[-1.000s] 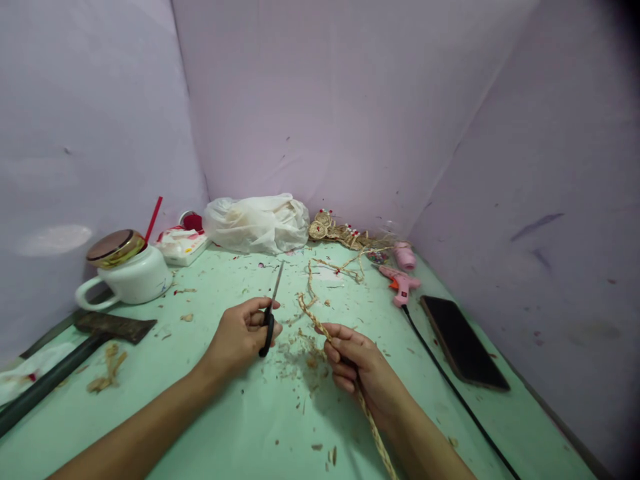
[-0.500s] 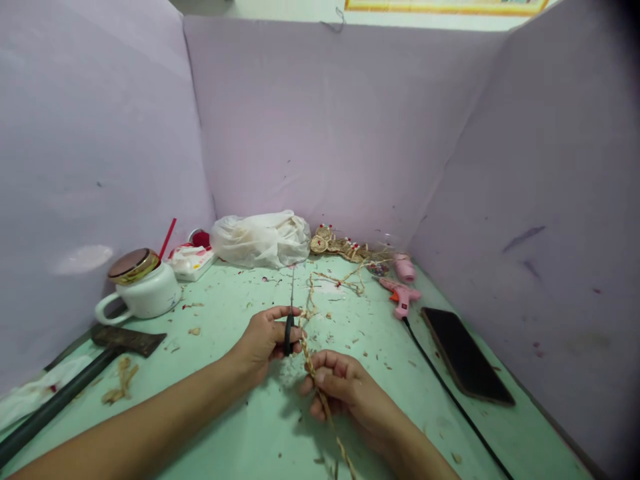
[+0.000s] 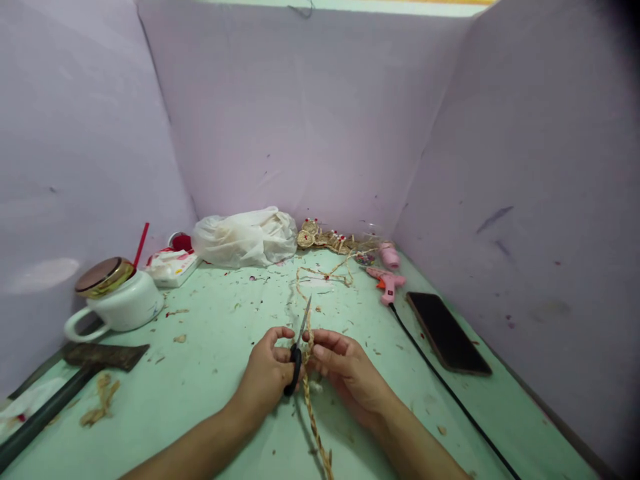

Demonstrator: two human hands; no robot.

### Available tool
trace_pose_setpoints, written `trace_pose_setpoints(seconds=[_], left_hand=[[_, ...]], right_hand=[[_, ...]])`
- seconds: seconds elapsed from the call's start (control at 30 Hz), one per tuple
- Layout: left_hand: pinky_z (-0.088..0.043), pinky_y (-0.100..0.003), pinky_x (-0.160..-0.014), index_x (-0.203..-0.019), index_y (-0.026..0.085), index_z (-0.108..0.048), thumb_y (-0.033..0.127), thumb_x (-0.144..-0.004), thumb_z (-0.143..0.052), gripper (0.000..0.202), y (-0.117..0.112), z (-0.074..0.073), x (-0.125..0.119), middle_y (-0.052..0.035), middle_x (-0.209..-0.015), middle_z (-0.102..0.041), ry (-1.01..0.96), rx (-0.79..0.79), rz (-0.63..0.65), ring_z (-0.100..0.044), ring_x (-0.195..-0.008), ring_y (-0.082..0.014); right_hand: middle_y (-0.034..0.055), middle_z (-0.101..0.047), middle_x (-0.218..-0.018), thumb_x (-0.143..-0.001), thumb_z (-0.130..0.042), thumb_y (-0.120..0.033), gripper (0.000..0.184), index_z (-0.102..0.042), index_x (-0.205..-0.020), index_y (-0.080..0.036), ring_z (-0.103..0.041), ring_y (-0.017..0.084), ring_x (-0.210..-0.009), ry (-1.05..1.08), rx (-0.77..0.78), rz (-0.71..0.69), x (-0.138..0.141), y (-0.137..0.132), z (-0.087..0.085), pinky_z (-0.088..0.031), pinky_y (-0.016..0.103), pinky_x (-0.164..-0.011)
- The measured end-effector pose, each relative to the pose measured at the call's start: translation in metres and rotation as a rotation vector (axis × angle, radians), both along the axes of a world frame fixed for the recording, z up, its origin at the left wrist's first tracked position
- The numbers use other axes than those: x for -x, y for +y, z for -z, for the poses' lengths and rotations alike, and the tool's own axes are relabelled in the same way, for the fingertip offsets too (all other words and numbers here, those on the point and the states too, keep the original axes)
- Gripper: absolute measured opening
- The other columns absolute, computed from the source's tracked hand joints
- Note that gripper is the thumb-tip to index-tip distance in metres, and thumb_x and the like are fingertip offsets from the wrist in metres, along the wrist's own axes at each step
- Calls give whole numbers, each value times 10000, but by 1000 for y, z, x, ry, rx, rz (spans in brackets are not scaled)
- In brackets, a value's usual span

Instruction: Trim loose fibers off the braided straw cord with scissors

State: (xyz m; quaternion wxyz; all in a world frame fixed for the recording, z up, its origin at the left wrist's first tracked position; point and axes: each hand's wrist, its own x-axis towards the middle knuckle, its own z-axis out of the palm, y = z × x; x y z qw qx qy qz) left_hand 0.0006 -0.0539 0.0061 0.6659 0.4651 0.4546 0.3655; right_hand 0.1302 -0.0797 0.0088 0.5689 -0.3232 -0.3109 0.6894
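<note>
My left hand (image 3: 267, 375) grips black-handled scissors (image 3: 298, 350), their blades together and pointing away from me. Right beside it, my right hand (image 3: 345, 370) pinches a braided straw cord (image 3: 315, 427). The cord runs from the bottom edge up through my fingers and on across the green table (image 3: 210, 407) toward the back. The scissors' blades lie right alongside the cord, and the two hands almost touch.
A white lidded mug (image 3: 113, 300), a red straw and a hatchet (image 3: 65, 390) lie at the left. A white plastic bag (image 3: 245, 237) and woven straw pieces (image 3: 325, 239) sit at the back. A pink glue gun (image 3: 384, 285), its black cable and a dark phone (image 3: 445, 332) are at the right. Lilac screens wall in the table.
My hands have come together near the table's middle. The scissors have swung in against the cord, and my right hand now holds the cord closer to the blades.
</note>
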Motion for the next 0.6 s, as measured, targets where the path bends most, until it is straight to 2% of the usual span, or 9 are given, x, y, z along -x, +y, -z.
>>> trace_pose_setpoints(seconds=[0.1,0.23,0.43,0.53,0.6], left_hand=[[-263,-159,-361,-926,186,-355,122,-504,-594,488,1,-3,0,102,-424,-475,44,36,-16,-419,-349,-73],[-234,-156,-347,-897,174,-404,129,-507,-596,437,2,-3,0,94,-427,-472,67,32,-21,-434,-345,-77],[-240,-168,-348,-844,152,-467,173,-530,-614,347,6,2,0,64,-448,-491,76,-10,30,-436,-340,-80],[-277,-181,-369,-858,160,-454,251,-600,-588,304,8,2,9,59,-485,-484,130,-83,32,-444,-370,-84],[-314,-195,-410,-874,174,-452,278,-639,-564,280,9,-1,19,61,-513,-471,231,-239,69,-453,-421,-90]], right_hand=[[54,-642,-703,-550,-740,-187,282,-648,-811,-130,-581,153,-584,-69,-37,93,3,1,4,-443,308,-613],[57,-639,-781,-520,-747,-140,347,-648,-852,-153,-587,170,-683,-123,-71,72,6,4,9,-443,314,-658],[22,-603,-693,-581,-722,-201,318,-649,-888,-166,-543,138,-607,-163,-48,131,5,7,14,-424,270,-577],[0,-575,-657,-600,-714,-218,320,-655,-909,-162,-496,100,-553,-182,-26,186,1,6,9,-406,235,-553],[6,-573,-681,-603,-713,-241,344,-651,-933,-164,-490,100,-561,-159,-10,162,-2,5,4,-409,232,-541]])
